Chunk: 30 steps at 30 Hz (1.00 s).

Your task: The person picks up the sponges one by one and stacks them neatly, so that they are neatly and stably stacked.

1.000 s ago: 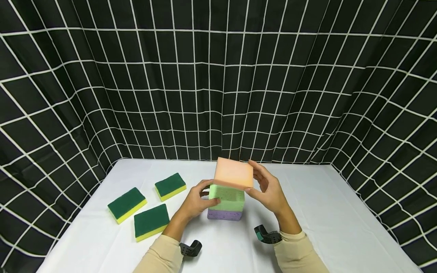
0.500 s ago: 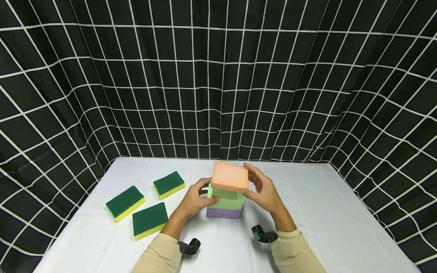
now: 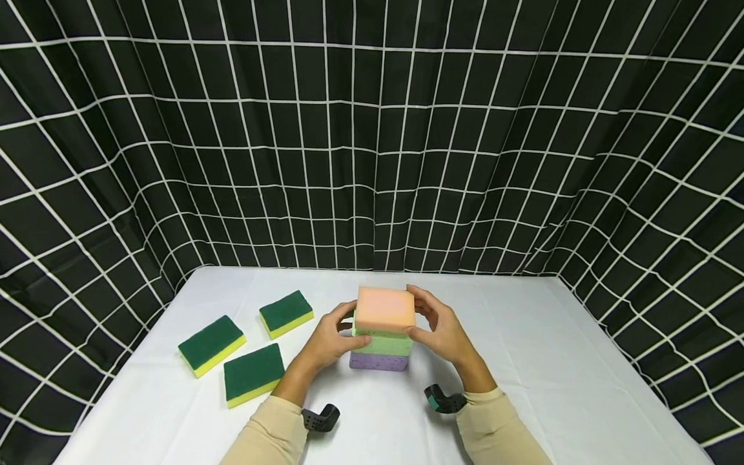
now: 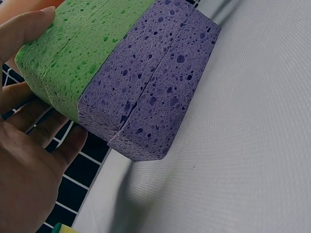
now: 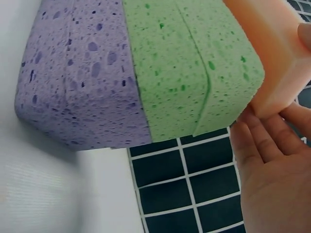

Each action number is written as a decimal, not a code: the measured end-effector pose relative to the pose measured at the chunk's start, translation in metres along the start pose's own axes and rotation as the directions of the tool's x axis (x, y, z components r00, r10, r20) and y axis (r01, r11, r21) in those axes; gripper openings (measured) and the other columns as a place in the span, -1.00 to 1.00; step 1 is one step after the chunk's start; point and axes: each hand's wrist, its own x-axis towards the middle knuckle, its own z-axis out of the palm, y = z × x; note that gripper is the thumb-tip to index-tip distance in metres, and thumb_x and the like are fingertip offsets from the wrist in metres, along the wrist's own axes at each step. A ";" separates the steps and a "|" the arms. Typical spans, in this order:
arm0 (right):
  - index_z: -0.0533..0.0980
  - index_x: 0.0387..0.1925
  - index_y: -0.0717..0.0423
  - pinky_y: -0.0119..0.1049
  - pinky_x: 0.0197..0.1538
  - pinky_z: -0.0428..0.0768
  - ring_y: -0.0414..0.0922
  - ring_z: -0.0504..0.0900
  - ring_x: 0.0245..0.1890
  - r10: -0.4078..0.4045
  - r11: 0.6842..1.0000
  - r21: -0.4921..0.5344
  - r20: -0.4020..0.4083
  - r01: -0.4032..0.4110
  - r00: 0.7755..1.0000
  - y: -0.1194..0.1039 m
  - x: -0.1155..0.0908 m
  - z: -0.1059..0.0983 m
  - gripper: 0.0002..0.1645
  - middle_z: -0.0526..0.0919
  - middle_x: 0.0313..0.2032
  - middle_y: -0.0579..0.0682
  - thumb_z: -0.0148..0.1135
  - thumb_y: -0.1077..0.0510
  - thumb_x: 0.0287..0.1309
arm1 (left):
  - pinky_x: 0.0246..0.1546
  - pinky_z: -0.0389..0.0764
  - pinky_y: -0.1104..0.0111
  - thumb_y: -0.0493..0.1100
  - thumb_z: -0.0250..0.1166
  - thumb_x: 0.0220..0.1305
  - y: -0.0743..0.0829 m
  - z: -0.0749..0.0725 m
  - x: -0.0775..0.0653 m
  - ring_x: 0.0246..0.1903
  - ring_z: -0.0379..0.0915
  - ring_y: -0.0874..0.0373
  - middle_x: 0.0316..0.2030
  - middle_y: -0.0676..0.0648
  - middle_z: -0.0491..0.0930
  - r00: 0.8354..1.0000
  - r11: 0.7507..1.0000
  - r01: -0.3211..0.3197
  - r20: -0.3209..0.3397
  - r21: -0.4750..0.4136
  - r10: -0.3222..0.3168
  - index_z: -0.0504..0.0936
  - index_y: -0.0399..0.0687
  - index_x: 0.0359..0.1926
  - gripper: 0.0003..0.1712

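Note:
A stack of sponges stands on the white-covered table. Purple sponge [image 3: 378, 361] forms the bottom and green sponge [image 3: 389, 345] lies over it; a seam runs through each colour in the wrist views. On top is a smooth orange sponge [image 3: 385, 309], lined up closely over the green. My left hand [image 3: 328, 339] grips the green part, thumb on the front face and fingers behind its left side. From the right, my right hand [image 3: 444, 332] holds the orange sponge between thumb and fingers. The right wrist view shows those fingers [image 5: 265, 138] under the orange sponge's edge, beside the green.
Three scouring sponges with dark green tops and yellow bases lie left of the stack: one at the back [image 3: 286, 313], one far left [image 3: 212, 342], one near my left forearm [image 3: 254, 371]. A black gridded curtain [image 3: 372, 129] surrounds the white table [image 3: 552, 355].
The orange sponge has come down and left in my right hand, from tilted above the green to level over the stack. My left hand keeps its grip on the green sponge.

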 end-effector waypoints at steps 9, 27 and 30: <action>0.17 0.27 0.61 -0.20 0.22 0.39 0.24 0.44 0.07 0.032 0.999 -0.029 0.009 -0.032 0.999 -0.005 0.000 0.002 -0.20 0.46 0.06 0.41 0.25 0.58 -0.05 | 0.14 0.41 0.08 -0.16 0.50 0.04 -0.010 -0.001 0.002 0.18 0.32 -0.07 0.22 -0.15 0.39 1.000 1.000 -0.009 -0.016 0.011 0.009 0.29 -0.16 0.38 -0.10; 0.19 0.33 0.47 -0.26 0.24 0.36 0.07 0.46 0.11 0.037 0.999 -0.011 0.030 -0.037 0.999 0.038 -0.008 -0.001 -0.15 0.48 0.11 0.26 0.30 0.47 -0.02 | 0.15 0.39 0.06 -0.16 0.50 0.04 -0.008 -0.001 0.000 0.15 0.35 -0.10 0.22 -0.16 0.39 1.000 1.000 0.026 -0.017 -0.004 -0.026 0.24 -0.14 0.41 -0.06; 0.19 0.33 0.47 -0.26 0.24 0.37 0.07 0.46 0.11 0.038 0.999 -0.018 0.033 -0.038 0.999 0.038 -0.009 -0.001 -0.16 0.48 0.11 0.26 0.30 0.44 -0.01 | 0.15 0.39 0.05 -0.18 0.51 0.03 -0.007 -0.001 0.001 0.15 0.34 -0.12 0.23 -0.16 0.39 1.000 1.000 0.022 -0.011 -0.013 -0.022 0.22 -0.14 0.42 -0.03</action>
